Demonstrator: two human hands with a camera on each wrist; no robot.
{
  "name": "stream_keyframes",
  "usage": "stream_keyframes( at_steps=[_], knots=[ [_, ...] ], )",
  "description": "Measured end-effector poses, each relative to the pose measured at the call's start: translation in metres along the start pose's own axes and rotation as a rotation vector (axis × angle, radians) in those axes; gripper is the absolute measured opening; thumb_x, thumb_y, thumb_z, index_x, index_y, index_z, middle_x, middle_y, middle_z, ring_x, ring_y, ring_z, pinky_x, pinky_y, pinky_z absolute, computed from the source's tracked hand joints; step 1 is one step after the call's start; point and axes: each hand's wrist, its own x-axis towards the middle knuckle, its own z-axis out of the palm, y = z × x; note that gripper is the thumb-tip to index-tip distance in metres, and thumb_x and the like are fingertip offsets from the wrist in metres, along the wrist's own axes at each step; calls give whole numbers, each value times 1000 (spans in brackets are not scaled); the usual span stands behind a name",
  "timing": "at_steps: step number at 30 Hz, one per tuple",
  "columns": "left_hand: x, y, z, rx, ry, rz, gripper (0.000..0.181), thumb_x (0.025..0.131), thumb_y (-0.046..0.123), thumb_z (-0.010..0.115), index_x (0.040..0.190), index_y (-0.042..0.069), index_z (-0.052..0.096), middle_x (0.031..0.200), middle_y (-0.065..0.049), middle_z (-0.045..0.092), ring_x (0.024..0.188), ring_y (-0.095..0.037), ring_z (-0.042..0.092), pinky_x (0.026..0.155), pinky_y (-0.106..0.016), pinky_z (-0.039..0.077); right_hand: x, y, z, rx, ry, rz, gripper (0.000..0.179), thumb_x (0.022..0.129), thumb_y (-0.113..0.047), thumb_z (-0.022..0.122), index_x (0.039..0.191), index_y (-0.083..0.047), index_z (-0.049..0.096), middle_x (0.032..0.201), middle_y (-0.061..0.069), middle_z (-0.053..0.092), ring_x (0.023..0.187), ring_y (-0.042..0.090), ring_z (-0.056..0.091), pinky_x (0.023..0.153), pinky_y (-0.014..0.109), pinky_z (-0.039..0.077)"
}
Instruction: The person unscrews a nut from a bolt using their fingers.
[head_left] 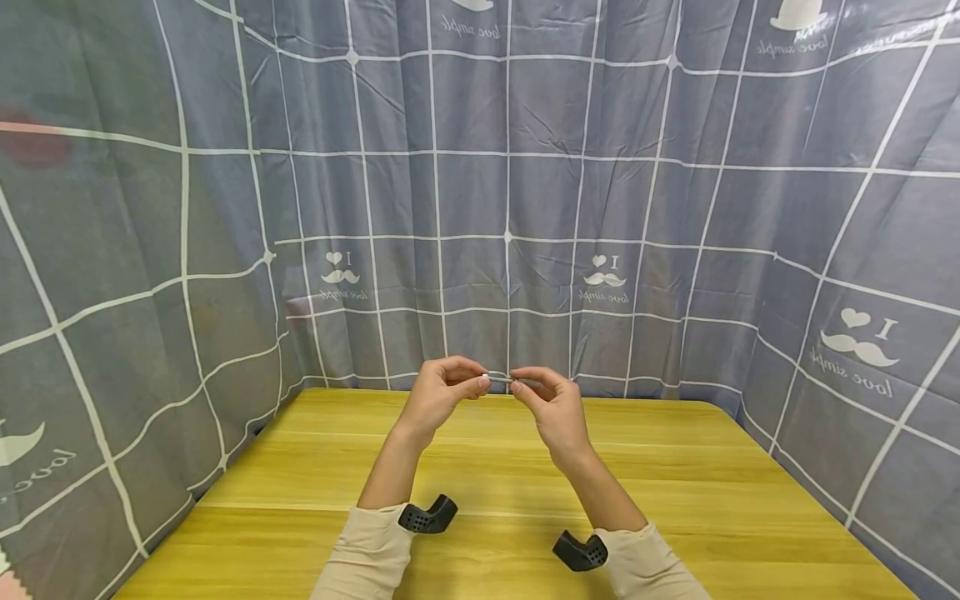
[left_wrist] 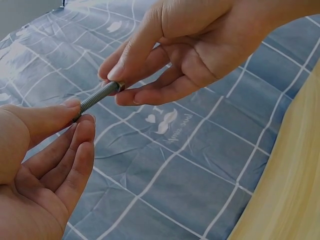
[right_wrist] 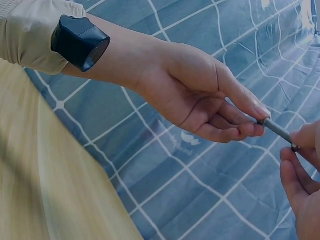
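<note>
Between both hands, above the far edge of the table, a silver threaded bolt (left_wrist: 98,98) is held up in the air. My left hand (head_left: 438,398) pinches one end between thumb and fingertips. The other end is pinched by my right hand (head_left: 557,408), at a wider metal piece (left_wrist: 120,86) that could be a nut or the bolt's head; I cannot tell which. In the right wrist view the bare middle of the bolt (right_wrist: 278,129) shows between the two sets of fingertips. Both ends are partly hidden by fingers.
Below the hands lies a yellow wood-grain table (head_left: 495,467). A grey-blue curtain (head_left: 472,200) with white grid lines surrounds it at the back and sides. Black wrist cameras (head_left: 429,515) sit on both sleeves.
</note>
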Motion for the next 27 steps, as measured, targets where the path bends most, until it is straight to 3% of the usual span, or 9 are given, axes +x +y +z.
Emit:
stream_keyframes(
  at_steps=[6,10,20,27],
  knots=[
    [0,0,0,-4,4,-1,19,97,4,72,107,-12,71,100,-28,72,97,-51,66,85,-40,58,2,1,2,20,19,16,22,94,5,72,116,8,71,118,20,68,106,29,71,90,31,57],
    [-1,-1,-1,-1,9,0,15,97,4,73,105,-9,73,98,-25,73,97,-51,66,85,-40,58,1,0,2,24,25,41,26,95,6,71,120,8,71,125,19,68,113,34,68,91,29,56],
    [1,-4,-2,8,16,-5,22,97,4,73,108,-14,69,98,-21,74,90,-35,70,84,-37,58,1,-1,2,-8,2,36,23,96,1,72,117,10,72,115,24,71,106,37,70,91,27,56],
    [0,-4,-3,5,8,-2,18,97,5,73,106,-11,71,100,-25,73,91,-36,70,85,-39,58,1,0,1,-47,-5,23,22,97,-1,71,117,7,73,112,19,73,102,30,70,90,26,55]
  ],
)
